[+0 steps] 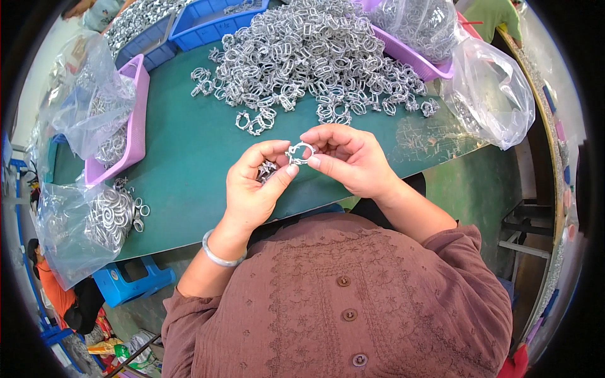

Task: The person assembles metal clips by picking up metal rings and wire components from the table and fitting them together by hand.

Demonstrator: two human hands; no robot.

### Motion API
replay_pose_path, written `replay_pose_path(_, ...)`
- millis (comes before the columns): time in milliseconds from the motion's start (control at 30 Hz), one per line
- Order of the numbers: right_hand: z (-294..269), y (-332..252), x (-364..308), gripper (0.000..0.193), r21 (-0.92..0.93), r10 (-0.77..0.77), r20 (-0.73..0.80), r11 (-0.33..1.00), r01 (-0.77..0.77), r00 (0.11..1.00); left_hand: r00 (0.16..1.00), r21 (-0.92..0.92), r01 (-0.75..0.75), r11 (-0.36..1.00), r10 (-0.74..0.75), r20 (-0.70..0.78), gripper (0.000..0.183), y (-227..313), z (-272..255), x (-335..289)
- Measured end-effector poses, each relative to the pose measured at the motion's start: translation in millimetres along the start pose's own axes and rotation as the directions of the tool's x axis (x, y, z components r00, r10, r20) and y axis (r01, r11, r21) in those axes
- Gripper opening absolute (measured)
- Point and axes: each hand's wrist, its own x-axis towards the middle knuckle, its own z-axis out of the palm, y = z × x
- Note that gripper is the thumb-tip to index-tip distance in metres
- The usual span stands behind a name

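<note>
Over the near edge of the green table, my left hand and my right hand pinch one silvery metal ring between them, thumbs and fingertips at its two sides. The ring has a small projecting part on its left. More small metal pieces lie cupped in the left palm, partly hidden by the fingers. Beyond both hands rises a big heap of similar metal rings, with a few loose rings at its front edge.
A pink tray with a plastic bag stands at the left, a bag of metal parts in front of it. Blue bins are at the back. A purple tray and a clear bag lie right. A blue stool stands below.
</note>
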Motion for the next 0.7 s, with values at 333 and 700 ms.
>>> replay_pose_path(333, 1.9, -2.7, -3.3, 0.026, -0.055, -0.014, -0.008, 0.998, 0.014, 1.0, 0.968, -0.115, 0.237, 0.965, -0.225, 0.113, 0.011, -0.1, -8.8, -3.0)
replay_pose_path(700, 2.9, 2.3, -3.2, 0.025, 0.067, -0.026, -0.04, 0.997, 0.029, 0.999, 0.939, -0.213, 0.342, 0.915, -0.325, 0.112, 0.009, 5.0, -6.3, -2.1)
